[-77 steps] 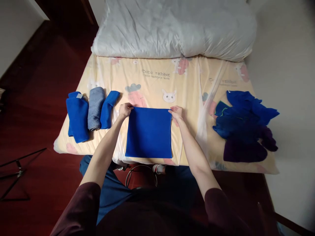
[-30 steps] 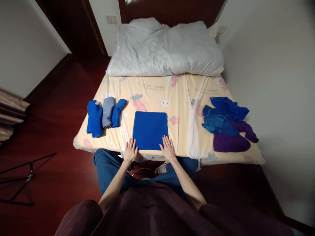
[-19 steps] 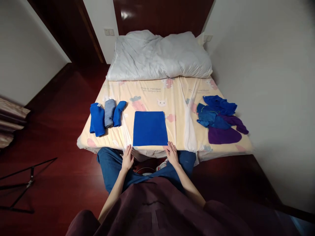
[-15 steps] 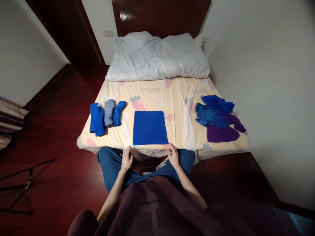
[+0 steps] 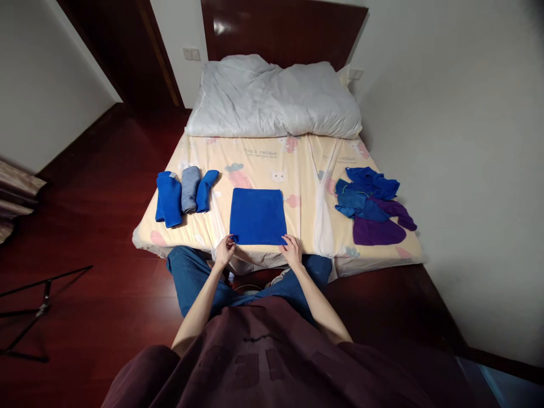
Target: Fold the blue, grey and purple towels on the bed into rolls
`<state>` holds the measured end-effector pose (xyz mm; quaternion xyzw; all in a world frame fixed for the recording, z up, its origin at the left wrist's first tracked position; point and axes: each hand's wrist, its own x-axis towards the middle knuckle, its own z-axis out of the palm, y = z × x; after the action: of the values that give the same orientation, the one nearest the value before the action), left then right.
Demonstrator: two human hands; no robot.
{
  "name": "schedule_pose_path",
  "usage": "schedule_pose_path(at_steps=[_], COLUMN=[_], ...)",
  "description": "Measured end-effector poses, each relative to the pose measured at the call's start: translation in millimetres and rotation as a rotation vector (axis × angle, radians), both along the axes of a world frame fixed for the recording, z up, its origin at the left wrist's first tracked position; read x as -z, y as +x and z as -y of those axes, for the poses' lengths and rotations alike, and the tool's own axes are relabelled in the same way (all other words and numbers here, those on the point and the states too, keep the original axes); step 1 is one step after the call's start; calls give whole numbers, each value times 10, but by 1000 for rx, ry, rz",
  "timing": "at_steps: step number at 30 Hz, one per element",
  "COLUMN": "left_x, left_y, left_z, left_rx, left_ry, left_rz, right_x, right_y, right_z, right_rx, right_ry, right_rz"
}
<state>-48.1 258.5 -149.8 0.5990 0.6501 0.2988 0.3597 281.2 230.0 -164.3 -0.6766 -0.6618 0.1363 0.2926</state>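
Note:
A square blue cloth [image 5: 258, 216] lies flat on the bed in front of me. Its near left corner is pinched between the fingers of my left hand [image 5: 225, 250]. At the near right corner, my right hand [image 5: 292, 250] has its thumb and fingertips closed on the cloth's edge. To the left lie several rolled cloths: a large blue roll [image 5: 170, 199], a grey-blue roll [image 5: 191, 190] and a smaller blue roll [image 5: 207, 191]. On the right is a loose heap of crumpled cloths, with a blue cloth [image 5: 376, 182], a teal-blue cloth [image 5: 359, 203] and a purple cloth [image 5: 376, 231].
The bed [image 5: 263, 161] has a pale yellow patterned sheet, and its near edge meets my knees. A white quilt [image 5: 272, 102] is bunched at the headboard [image 5: 284, 28]. A wall stands close on the right. Black tripod legs [image 5: 40, 310] rest on the floor at left.
Both hands have moved forward from the bed's edge onto the blue cloth's near corners and closed on them. The camera view has shifted slightly.

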Motion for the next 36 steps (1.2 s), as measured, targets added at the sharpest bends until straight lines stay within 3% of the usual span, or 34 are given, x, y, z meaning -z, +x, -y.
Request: schedule_pose_path(at_steps=[5,11,14,17,24,30,36], left_x=[-2,9,23,66,180,285,303], left_y=[-32,-109,-145,-222,-454,-472,-446], left_z=[-42,-69,-112,-133,-95,-189,-259], left_rx=[-32,208,326,407,440,346,232], left_ry=[60,284,335,356,378,313,247], left_rz=[-181,-524,-588,-551,-424,-176,-84], right_x=[24,174,221,238,280,307,365], right_y=[18,80,125,184,275,196,168], right_z=[-91,-150,-149,-94,120,108,14], right_rx=[6,1,-16,-66,-247,-121,26], right_ry=[3,81,97,121,166,100,21], right_rz=[127,147,139,140,4,-234,-423])
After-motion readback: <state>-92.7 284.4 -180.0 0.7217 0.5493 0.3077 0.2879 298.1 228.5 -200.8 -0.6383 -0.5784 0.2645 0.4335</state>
